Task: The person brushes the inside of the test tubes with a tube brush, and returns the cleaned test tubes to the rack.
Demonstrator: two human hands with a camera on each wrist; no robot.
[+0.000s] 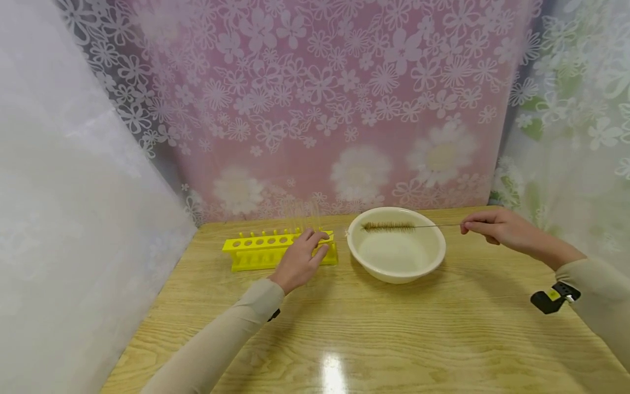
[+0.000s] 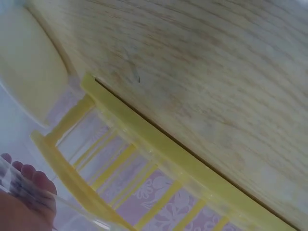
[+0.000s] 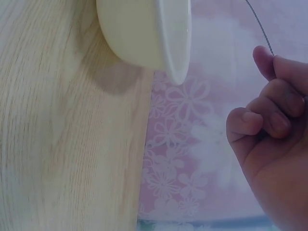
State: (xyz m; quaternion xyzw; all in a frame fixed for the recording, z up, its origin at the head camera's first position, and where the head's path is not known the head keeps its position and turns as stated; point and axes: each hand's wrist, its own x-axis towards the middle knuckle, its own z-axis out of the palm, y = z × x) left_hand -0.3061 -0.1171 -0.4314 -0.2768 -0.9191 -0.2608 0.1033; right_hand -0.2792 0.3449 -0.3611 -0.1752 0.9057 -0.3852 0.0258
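My left hand (image 1: 301, 260) is over the right part of a yellow test tube rack (image 1: 261, 265). Its curled fingers hold a clear glass test tube (image 2: 72, 208), lying roughly level along the rack in the left wrist view; the tube is hardly visible from the head. Thumb and forefinger of my right hand (image 1: 502, 227) pinch the thin twisted-wire handle (image 3: 260, 25) of a bristled test tube brush (image 1: 389, 226). The brush reaches leftward over a cream bowl (image 1: 398, 271), its bristles above the far half. The other right fingers curl in toward the palm.
Several clear test tubes (image 1: 299, 213) rise from the back of the rack, beside its yellow pegs (image 1: 252, 235). Bowl and rack stand close together on the wooden table (image 1: 374, 334). A pink flowered curtain (image 1: 320, 109) hangs behind, with pale sheets at both sides.
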